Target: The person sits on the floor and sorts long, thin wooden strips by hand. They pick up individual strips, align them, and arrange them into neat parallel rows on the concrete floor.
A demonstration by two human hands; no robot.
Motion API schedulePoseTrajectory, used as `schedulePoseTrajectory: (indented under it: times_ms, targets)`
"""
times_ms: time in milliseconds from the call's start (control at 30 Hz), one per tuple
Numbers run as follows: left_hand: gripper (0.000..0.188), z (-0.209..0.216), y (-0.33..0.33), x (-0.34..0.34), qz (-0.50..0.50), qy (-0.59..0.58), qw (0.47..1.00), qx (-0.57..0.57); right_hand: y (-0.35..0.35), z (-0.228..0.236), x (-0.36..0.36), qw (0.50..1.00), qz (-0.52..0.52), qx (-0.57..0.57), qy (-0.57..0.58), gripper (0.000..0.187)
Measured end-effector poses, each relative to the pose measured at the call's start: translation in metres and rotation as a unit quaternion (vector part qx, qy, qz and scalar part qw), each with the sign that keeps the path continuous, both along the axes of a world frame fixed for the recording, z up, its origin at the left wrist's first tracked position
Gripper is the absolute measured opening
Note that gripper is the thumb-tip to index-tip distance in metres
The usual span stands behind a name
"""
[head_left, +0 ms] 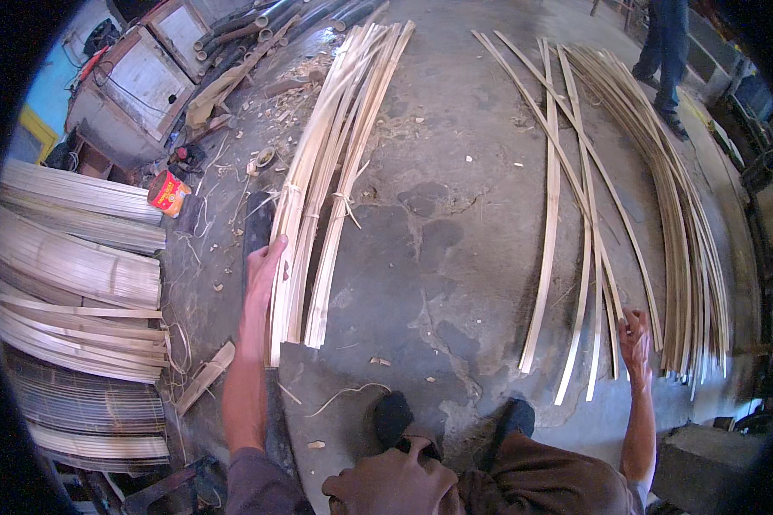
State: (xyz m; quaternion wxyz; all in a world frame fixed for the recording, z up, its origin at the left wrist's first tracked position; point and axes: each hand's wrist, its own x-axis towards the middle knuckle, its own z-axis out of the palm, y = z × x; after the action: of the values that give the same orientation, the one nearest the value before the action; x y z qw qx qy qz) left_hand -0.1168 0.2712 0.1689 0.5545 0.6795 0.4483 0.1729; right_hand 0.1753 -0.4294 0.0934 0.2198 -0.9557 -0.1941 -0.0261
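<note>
Left hand (268,257) clasping pale flat bamboo strips (293,219), centre-left; right hand (635,339) seemingly pinching loose strip (611,279), lower right; likely gathering, next needing separation.

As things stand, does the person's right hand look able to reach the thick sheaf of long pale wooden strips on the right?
Probably yes: the right hand is close to the sheaf, left of its near end, with only one loose strip apparently between them.
</note>
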Motion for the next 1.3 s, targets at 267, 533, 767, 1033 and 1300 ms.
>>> schedulePoseTrajectory:
  times_ms: [267,533,767,1033,1300]
  targets:
    - [0.039,0.002,-0.002,-0.052,0.065,-0.001,0.994,0.093,-0.001,-0.013,-0.007,0.999,-0.002,0.018,0.030,0.026]
    - [0.040,-0.053,0.074,-0.109,0.044,0.262,0.910,0.318,0.034,-0.033,-0.006,0.999,0.026,0.021,0.030,0.029]
    - [0.050,-0.125,-0.027,0.015,-0.085,0.179,0.895,0.400,0.073,-0.015,-0.029,0.996,0.009,0.078,0.052,0.027]
    - [0.047,-0.152,-0.018,0.036,-0.116,0.288,0.890,0.333,0.080,-0.002,-0.041,0.994,0.018,0.080,0.078,0.026]
    - [0.021,-0.044,-0.083,0.062,-0.144,-0.026,0.988,-0.057,0.060,-0.016,-0.040,0.996,0.021,0.081,0.039,0.027]
